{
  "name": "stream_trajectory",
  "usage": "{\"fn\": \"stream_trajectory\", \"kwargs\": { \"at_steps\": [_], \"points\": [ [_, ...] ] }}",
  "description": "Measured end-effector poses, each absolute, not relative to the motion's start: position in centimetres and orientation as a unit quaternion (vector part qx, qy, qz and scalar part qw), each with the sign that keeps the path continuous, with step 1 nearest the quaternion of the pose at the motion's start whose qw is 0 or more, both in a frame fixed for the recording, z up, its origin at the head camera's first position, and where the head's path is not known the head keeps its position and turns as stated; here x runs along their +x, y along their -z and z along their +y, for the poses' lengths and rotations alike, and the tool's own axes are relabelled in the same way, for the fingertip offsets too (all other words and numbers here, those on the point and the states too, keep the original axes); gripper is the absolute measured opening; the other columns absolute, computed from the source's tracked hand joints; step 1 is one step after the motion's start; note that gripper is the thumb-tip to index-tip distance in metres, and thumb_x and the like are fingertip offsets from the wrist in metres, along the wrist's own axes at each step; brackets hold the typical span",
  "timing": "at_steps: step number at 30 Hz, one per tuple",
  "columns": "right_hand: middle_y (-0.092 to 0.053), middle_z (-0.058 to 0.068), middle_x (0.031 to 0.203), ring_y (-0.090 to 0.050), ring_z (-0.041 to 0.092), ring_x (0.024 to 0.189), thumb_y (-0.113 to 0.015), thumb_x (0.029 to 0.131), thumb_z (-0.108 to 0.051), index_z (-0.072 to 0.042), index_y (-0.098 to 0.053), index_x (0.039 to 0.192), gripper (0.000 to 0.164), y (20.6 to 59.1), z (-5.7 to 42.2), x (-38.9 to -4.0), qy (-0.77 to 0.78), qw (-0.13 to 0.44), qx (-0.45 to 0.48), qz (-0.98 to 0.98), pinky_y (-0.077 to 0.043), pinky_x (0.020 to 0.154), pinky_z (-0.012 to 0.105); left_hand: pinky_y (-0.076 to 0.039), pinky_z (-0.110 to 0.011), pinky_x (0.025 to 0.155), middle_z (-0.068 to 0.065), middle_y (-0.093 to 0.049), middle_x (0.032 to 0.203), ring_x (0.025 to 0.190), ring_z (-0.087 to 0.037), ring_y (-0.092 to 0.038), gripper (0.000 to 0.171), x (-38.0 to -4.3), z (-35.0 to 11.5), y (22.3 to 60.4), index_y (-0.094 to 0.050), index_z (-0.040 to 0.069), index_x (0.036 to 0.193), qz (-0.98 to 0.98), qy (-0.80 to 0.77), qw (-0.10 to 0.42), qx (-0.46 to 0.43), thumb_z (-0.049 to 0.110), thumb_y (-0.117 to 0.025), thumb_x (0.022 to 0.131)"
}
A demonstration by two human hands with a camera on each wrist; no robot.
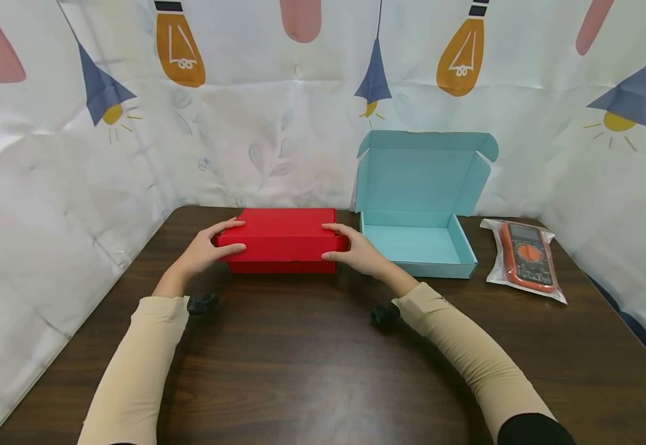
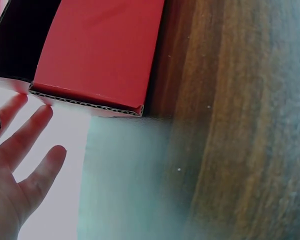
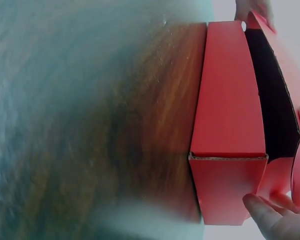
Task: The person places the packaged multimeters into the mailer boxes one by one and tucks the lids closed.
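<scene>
A red cardboard box (image 1: 283, 267) stands at the back of the table with its lid (image 1: 286, 224) tilted slightly up. Both wrist views show a dark gap between the box's front wall (image 3: 231, 92) and the lid. My left hand (image 1: 197, 252) holds the lid's left end, thumb at the front and fingers on top. At the right end, my right hand (image 1: 363, 252) grips the lid in the same way. The left wrist view shows several spread left fingers (image 2: 40, 170) beside the box's end. What lies inside the box is hidden.
Right of the red box, a light blue cardboard box (image 1: 423, 179) stands with its lid raised. Farther right lies an orange and black multimeter (image 1: 528, 254) in a clear plastic bag. A patterned white cloth (image 1: 301, 142) hangs behind the brown wooden table (image 1: 301, 371).
</scene>
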State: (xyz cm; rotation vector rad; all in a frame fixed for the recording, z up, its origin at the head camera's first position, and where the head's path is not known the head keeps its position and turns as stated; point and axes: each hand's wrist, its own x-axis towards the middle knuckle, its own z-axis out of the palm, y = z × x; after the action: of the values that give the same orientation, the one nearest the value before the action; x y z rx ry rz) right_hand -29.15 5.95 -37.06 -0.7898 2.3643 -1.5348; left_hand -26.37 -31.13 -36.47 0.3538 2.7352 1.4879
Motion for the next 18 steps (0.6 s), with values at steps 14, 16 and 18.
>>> {"fn": "stream_trajectory", "kwargs": {
  "at_steps": [14, 16, 18],
  "points": [
    [-0.041, 0.014, 0.154, -0.044, 0.033, 0.132, -0.077, 0.091, -0.013, -0.013, -0.048, 0.152, 0.068, 37.9, 3.6, -29.0, 0.543, 0.093, -0.236, 0.801, -0.052, 0.098, 0.046, -0.045, -0.034, 0.097, -0.011, -0.023, 0.168, 0.142, -0.039, -0.031, 0.068, -25.9, -32.8, 37.3, -0.043, 0.011, 0.157, 0.878, -0.467, -0.004, 0.101, 0.028, -0.07, 0.097],
    [-0.041, 0.014, 0.153, -0.043, 0.033, 0.132, -0.077, 0.09, -0.013, -0.014, -0.048, 0.152, 0.068, 38.0, 3.4, -29.0, 0.543, 0.092, -0.232, 0.802, -0.053, 0.098, 0.046, -0.045, -0.028, 0.094, -0.011, -0.023, 0.169, 0.142, -0.039, -0.031, 0.068, -25.9, -33.0, 37.4, -0.042, 0.011, 0.157, 0.878, -0.468, -0.002, 0.099, 0.028, -0.07, 0.097],
    [-0.041, 0.014, 0.154, -0.043, 0.033, 0.133, -0.078, 0.09, -0.013, -0.015, -0.049, 0.152, 0.068, 38.1, 3.2, -29.1, 0.537, 0.091, -0.23, 0.806, -0.053, 0.097, 0.046, -0.046, -0.025, 0.092, -0.011, -0.023, 0.168, 0.141, -0.039, -0.032, 0.068, -25.9, -33.1, 37.4, -0.043, 0.011, 0.157, 0.878, -0.468, -0.003, 0.097, 0.028, -0.071, 0.097]
  ]
}}
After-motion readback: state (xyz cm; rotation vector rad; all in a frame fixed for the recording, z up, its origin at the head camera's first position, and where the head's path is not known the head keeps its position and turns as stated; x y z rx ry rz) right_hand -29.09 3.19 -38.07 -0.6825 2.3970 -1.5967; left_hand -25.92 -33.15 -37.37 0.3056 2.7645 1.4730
